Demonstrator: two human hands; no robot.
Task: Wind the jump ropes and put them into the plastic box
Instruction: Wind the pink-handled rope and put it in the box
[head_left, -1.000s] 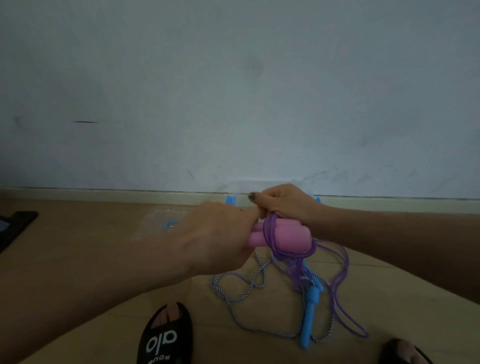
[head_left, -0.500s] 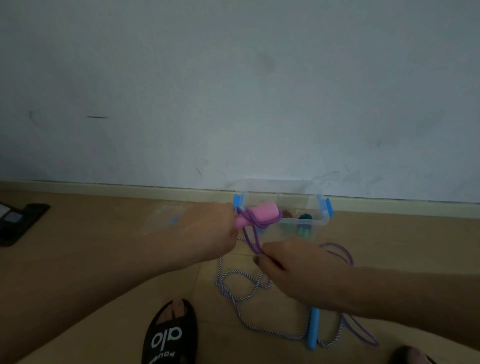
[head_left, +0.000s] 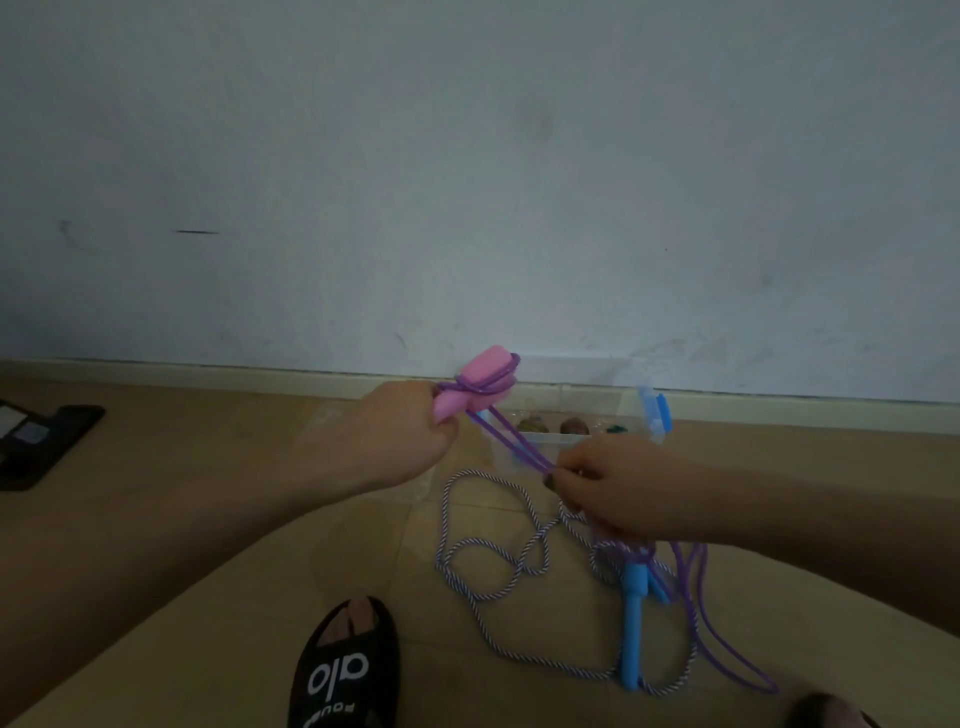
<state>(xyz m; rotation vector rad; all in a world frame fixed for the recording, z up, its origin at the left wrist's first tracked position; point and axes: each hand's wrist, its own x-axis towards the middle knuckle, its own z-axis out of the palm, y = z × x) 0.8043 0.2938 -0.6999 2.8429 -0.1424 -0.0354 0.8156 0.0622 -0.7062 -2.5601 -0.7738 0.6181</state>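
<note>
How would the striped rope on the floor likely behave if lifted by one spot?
Probably floppy: the striped rope lies in loose, overlapping loops on the floor. It would likely drag and snag, since it crosses the blue handle and the purple cord. It looks light, too.

Your left hand (head_left: 400, 441) grips matt pink foam-like handles (head_left: 480, 384) wound with a smooth, rubbery purple cord (head_left: 511, 441), which your right hand (head_left: 618, 488) pinches. In front of the clear, glossy plastic box (head_left: 566, 441), a twisted white-and-blue woven rope (head_left: 498, 551) and smooth blue plastic handles (head_left: 634, 618) lie on the pale, smooth wood-look floor (head_left: 208, 457). Behind the box stands a matt, scuffed painted wall (head_left: 467, 182).
</note>
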